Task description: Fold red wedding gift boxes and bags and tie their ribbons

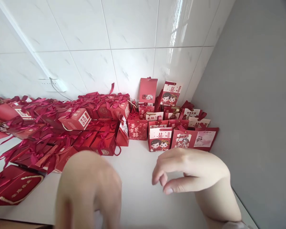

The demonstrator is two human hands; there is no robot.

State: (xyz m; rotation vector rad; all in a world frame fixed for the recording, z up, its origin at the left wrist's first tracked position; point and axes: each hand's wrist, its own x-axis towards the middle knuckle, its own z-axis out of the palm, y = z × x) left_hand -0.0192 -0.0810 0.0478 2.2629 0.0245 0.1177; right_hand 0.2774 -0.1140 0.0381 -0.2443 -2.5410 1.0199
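Note:
My left hand [90, 184] is large and blurred at the bottom of the head view, bent over the white tabletop [135, 197]. Its fingers point downward and their tips are out of view, so whether it holds anything is hidden. Beside the front gift boxes on the right, my right hand [181, 168] hovers with bent fingers and the thumb apart, nothing in it. Just beyond it stand a red-and-white gift box [160, 140] with a cartoon couple and a red box with a pink panel [205, 140].
Many red gift boxes with ribbons [105, 143] are massed at the left. A box with rope handles [21, 187] lies at the near left. Behind are a tiled wall [131, 25] and a socket strip [52, 84] with a cable. A grey panel [259, 105] borders the right.

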